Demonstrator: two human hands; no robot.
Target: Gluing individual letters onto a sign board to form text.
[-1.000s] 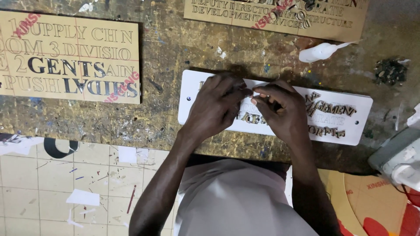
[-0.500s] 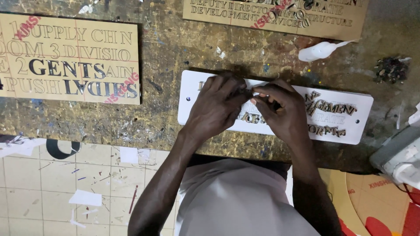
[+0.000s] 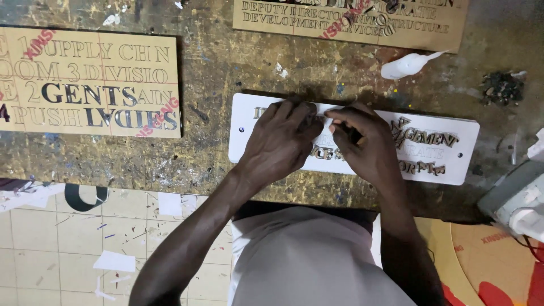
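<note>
Barely any change since 1 second ago — my left hand (image 3: 280, 141) and right hand (image 3: 362, 144) still pinch a small letter on the white sign plate (image 3: 453, 161), so placement continues.

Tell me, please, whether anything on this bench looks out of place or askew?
Yes: on the white sign plate, the cut-out letters right of the right hand lie tilted and bunched, not in straight rows. A small dark heap of scraps sits near the bench's far right.
</note>
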